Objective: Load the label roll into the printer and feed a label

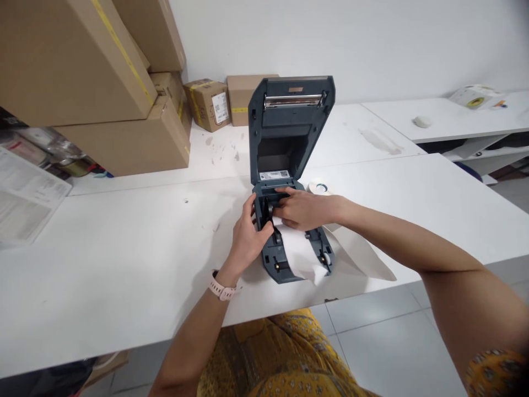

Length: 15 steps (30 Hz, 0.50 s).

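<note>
A dark grey label printer (273, 270) sits on the white table with its lid (258, 132) raised. My left hand (250, 231) grips the printer's left side, thumb over the inner edge and fingers along the outside. Inside the compartment, my right hand (303, 208) has its fingers bent down over the white label paper (300, 248), index finger reaching toward the hinge. The paper runs from beneath those fingers over the front edge, where its end curls up. Whatever lies under my right palm is hidden.
Cardboard boxes (132, 143) are stacked at the back left, with a small taped box (206, 105) beside them. A loose roll (320, 188) lies behind my right wrist. A backing sheet (359, 253) extends right of the printer. The table's front edge (289, 310) is close to me.
</note>
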Motion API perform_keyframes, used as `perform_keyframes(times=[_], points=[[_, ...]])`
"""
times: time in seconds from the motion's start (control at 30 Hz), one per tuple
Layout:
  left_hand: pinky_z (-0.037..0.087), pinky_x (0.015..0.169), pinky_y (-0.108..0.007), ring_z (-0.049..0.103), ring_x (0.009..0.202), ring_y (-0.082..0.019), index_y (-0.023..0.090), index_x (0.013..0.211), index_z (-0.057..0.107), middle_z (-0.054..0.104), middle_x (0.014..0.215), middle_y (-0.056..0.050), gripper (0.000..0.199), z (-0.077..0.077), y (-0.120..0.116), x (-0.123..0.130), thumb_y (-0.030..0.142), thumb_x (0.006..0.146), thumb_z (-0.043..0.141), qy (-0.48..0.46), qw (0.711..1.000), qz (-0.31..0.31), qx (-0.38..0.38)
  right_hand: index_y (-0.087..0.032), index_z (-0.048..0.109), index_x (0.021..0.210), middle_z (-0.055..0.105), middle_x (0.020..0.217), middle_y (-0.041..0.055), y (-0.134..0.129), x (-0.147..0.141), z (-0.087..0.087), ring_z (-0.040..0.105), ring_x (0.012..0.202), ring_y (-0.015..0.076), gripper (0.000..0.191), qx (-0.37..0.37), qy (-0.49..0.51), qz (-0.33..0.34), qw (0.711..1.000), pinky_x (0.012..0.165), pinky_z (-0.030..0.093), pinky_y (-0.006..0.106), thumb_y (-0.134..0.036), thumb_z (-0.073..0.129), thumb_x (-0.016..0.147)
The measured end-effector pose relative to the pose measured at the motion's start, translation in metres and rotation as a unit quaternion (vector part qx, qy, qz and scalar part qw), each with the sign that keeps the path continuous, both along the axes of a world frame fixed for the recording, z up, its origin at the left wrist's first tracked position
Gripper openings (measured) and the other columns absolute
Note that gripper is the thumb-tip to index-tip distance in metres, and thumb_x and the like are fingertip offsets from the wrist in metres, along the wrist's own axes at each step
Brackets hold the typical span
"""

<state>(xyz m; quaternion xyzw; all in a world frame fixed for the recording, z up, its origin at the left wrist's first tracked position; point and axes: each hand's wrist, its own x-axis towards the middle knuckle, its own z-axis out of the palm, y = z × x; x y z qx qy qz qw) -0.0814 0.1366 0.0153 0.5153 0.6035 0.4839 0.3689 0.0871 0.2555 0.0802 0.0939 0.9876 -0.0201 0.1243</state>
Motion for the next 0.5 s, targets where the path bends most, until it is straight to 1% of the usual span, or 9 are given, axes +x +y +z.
perform_keyframes(times=[0.1,0.17,0.27,0.3,0.33,0.4,0.43,0.47,0.5], points=[[0.049,0.118,-0.054,0.058,0.144,-0.031,0.031,0.165,0.027,0.052,0.163,-0.012,0.085,-0.006,0.001,-0.005,0.020,0.088,0.062,-0.017,0.999,-0.029,0.015,-0.013,0.073,0.124,0.079,0.092,0.0108,0.002,-0.003,0.010,0.075,0.095,0.0273,0.037,-0.086,0.006,-0.015,0.996,0.117,0.043,0.052,-0.018,0.066,0.088],[0.049,0.118,-0.053,0.056,0.146,-0.030,0.033,0.167,0.022,0.049,0.165,-0.011,0.087,-0.009,0.001,-0.009,0.019,0.089,0.060,-0.016,0.998,-0.048,0.025,-0.018,0.072,0.129,0.081,0.101,0.0090,0.010,0.007,0.023,0.075,0.102,0.0266,0.041,-0.176,0.032,-0.032,0.983,0.106,0.053,0.046,-0.024,0.071,0.088],[0.049,0.118,-0.053,0.055,0.147,-0.029,0.034,0.167,0.022,0.048,0.166,-0.010,0.085,-0.009,0.001,-0.011,0.021,0.092,0.059,-0.007,0.998,-0.060,0.028,-0.026,0.070,0.133,0.078,0.126,0.0072,0.021,0.047,0.047,0.073,0.115,0.0214,0.041,-0.331,0.117,-0.043,0.935,0.095,0.059,0.037,-0.039,0.070,0.094],[0.048,0.118,-0.054,0.056,0.146,-0.029,0.035,0.166,0.024,0.049,0.165,-0.009,0.083,-0.008,0.000,-0.011,0.022,0.092,0.059,-0.004,0.998,-0.060,0.025,-0.027,0.070,0.130,0.078,0.126,0.0069,0.023,0.067,0.053,0.074,0.114,0.0201,0.041,-0.369,0.163,-0.050,0.914,0.095,0.059,0.037,-0.045,0.071,0.093],[0.048,0.118,-0.054,0.056,0.145,-0.030,0.034,0.166,0.025,0.052,0.164,-0.009,0.082,-0.007,0.000,-0.011,0.023,0.092,0.060,-0.002,0.998,-0.057,0.022,-0.027,0.072,0.121,0.080,0.118,0.0060,0.023,0.089,0.057,0.076,0.109,0.0199,0.040,-0.390,0.221,-0.067,0.891,0.095,0.058,0.040,-0.052,0.074,0.090],[0.049,0.117,-0.053,0.057,0.144,-0.031,0.033,0.166,0.028,0.056,0.160,-0.010,0.081,-0.005,-0.002,-0.010,0.025,0.092,0.061,0.003,0.999,-0.049,0.016,-0.028,0.068,0.096,0.080,0.086,-0.0011,0.020,0.135,0.054,0.077,0.084,0.0193,0.047,-0.400,0.357,-0.118,0.836,0.091,0.058,0.049,-0.069,0.080,0.076],[0.049,0.116,-0.053,0.057,0.144,-0.031,0.032,0.166,0.028,0.057,0.159,-0.011,0.080,-0.004,-0.003,-0.009,0.026,0.092,0.061,0.007,0.999,-0.047,0.013,-0.029,0.063,0.087,0.076,0.075,-0.0035,0.016,0.156,0.048,0.076,0.073,0.0186,0.050,-0.382,0.444,-0.142,0.798,0.086,0.058,0.051,-0.075,0.079,0.074],[0.050,0.116,-0.052,0.057,0.144,-0.031,0.031,0.165,0.029,0.057,0.158,-0.011,0.080,-0.004,-0.003,-0.008,0.027,0.093,0.060,0.012,0.999,-0.044,0.011,-0.030,0.059,0.083,0.072,0.068,-0.0027,0.012,0.176,0.040,0.074,0.066,0.0192,0.050,-0.346,0.519,-0.161,0.765,0.080,0.058,0.052,-0.076,0.077,0.075],[0.050,0.116,-0.051,0.057,0.144,-0.031,0.030,0.165,0.029,0.057,0.158,-0.011,0.079,-0.003,-0.004,-0.008,0.027,0.093,0.060,0.016,0.999,-0.042,0.009,-0.031,0.058,0.083,0.071,0.067,0.0006,0.008,0.194,0.030,0.073,0.064,0.0209,0.048,-0.278,0.562,-0.189,0.756,0.077,0.058,0.052,-0.077,0.072,0.080]])
